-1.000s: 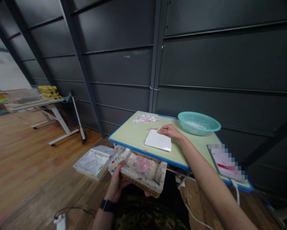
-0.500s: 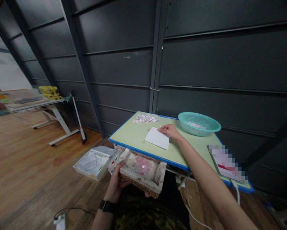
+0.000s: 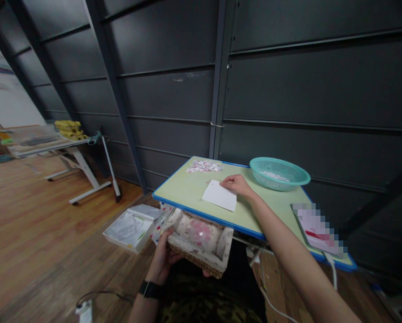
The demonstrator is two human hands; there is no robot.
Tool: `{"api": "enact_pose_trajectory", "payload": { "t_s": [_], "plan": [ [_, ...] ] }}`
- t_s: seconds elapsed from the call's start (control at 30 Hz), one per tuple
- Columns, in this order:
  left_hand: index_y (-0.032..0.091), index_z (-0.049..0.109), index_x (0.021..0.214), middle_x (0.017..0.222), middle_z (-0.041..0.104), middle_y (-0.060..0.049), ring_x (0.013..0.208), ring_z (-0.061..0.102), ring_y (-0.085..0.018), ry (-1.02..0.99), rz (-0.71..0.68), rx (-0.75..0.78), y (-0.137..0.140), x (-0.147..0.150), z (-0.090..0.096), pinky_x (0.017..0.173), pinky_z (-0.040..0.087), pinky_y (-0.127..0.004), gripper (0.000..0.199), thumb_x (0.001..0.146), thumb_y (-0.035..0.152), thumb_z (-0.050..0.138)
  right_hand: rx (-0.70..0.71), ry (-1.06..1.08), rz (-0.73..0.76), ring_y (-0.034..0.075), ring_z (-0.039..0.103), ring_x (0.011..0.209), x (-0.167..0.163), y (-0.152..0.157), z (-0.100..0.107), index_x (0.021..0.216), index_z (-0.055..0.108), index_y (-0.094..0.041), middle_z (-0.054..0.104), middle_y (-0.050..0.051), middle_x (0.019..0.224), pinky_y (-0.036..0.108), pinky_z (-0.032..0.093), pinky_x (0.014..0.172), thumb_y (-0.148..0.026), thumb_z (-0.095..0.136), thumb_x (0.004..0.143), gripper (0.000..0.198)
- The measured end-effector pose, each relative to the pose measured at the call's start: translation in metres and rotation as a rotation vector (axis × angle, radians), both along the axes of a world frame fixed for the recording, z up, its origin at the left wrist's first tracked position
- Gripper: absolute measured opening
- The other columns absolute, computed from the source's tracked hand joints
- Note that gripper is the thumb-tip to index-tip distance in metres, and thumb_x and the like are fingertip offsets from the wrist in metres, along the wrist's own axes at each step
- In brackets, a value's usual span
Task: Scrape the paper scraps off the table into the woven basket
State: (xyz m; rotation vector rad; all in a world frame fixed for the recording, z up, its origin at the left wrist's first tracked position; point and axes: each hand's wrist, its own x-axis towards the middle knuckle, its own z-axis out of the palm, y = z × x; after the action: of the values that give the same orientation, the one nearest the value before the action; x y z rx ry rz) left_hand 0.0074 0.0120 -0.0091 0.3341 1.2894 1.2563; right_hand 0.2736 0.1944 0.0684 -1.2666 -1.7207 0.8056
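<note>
My left hand (image 3: 165,253) grips the near left side of a fabric-lined wicker basket (image 3: 197,258) at the table's front edge. Some pink pieces (image 3: 200,232) lie inside that basket. My right hand (image 3: 236,185) pinches the far right corner of a white card (image 3: 220,196) over the yellow-green tabletop (image 3: 177,184); its fingers are closed on it. Whether the card lies fully flat I cannot tell. Beyond the card lies a pile of small white and reddish pieces (image 3: 205,166).
A teal plastic basket (image 3: 279,172) with white pieces stands at the back right. A tablet with a blurred screen (image 3: 317,229) lies at the right, a white cable (image 3: 333,271) running off it. Left on the floor is an open white box (image 3: 130,231). Dark wall panels rise behind.
The white card has shifted very slightly toward me, along with my right hand's fingers. My left hand and the wicker basket have stayed in place.
</note>
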Motion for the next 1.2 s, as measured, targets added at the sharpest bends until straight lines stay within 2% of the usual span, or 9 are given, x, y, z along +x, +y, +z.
{"api": "enact_pose_trajectory", "payload": {
  "t_s": [0.17, 0.37, 0.53, 0.83, 1.07, 1.2],
  "plan": [
    [0.019, 0.052, 0.120, 0.072, 0.063, 0.000, 0.055, 0.064, -0.018, 0.001, 0.000, -0.011, 0.003, -0.001, -0.005, 0.055, 0.059, -0.036, 0.041, 0.084, 0.038, 0.058, 0.055, -0.025, -0.108, 0.014, 0.049, 0.053, 0.008, 0.002, 0.004, 0.064, 0.071, -0.011, 0.065, 0.006, 0.059, 0.024, 0.032, 0.047, -0.043, 0.065, 0.059, 0.033],
    [0.020, 0.052, 0.121, 0.073, 0.063, 0.000, 0.053, 0.063, -0.017, -0.003, 0.000, -0.008, 0.003, -0.001, -0.007, 0.055, 0.058, -0.035, 0.042, 0.084, 0.039, 0.058, 0.084, -0.092, -0.094, 0.015, 0.052, 0.055, 0.013, 0.003, 0.007, 0.063, 0.072, -0.011, 0.067, 0.007, 0.060, 0.025, 0.034, 0.048, -0.041, 0.064, 0.061, 0.031],
    [0.023, 0.052, 0.119, 0.080, 0.064, 0.000, 0.058, 0.065, -0.019, 0.000, -0.018, 0.021, 0.000, -0.001, -0.006, 0.057, 0.059, -0.036, 0.040, 0.083, 0.040, 0.059, 0.114, -0.098, -0.171, 0.016, 0.054, 0.056, 0.025, 0.010, 0.006, 0.063, 0.073, -0.012, 0.068, 0.007, 0.061, 0.026, 0.035, 0.050, -0.039, 0.064, 0.061, 0.029],
    [0.021, 0.054, 0.120, 0.075, 0.064, -0.001, 0.059, 0.065, -0.019, -0.005, -0.014, -0.001, 0.001, -0.003, -0.009, 0.058, 0.058, -0.035, 0.042, 0.083, 0.040, 0.059, 0.126, -0.122, -0.206, 0.017, 0.053, 0.056, 0.033, 0.009, 0.013, 0.060, 0.072, -0.013, 0.066, 0.006, 0.058, 0.027, 0.035, 0.052, -0.038, 0.064, 0.059, 0.027],
    [0.021, 0.052, 0.123, 0.074, 0.064, -0.001, 0.059, 0.066, -0.020, 0.001, -0.004, 0.000, 0.001, -0.002, -0.008, 0.059, 0.058, -0.036, 0.044, 0.083, 0.038, 0.060, 0.104, -0.159, -0.116, 0.016, 0.052, 0.055, 0.033, 0.009, 0.011, 0.062, 0.071, -0.013, 0.066, 0.006, 0.059, 0.027, 0.035, 0.052, -0.042, 0.065, 0.061, 0.030],
    [0.020, 0.054, 0.118, 0.072, 0.063, 0.000, 0.060, 0.066, -0.020, 0.000, -0.004, -0.007, 0.002, -0.001, -0.006, 0.059, 0.058, -0.036, 0.040, 0.083, 0.038, 0.059, 0.131, -0.081, -0.023, 0.018, 0.057, 0.064, 0.040, 0.009, 0.014, 0.074, 0.074, -0.013, 0.071, 0.007, 0.072, 0.028, 0.041, 0.058, -0.043, 0.062, 0.066, 0.033]
  ]
}}
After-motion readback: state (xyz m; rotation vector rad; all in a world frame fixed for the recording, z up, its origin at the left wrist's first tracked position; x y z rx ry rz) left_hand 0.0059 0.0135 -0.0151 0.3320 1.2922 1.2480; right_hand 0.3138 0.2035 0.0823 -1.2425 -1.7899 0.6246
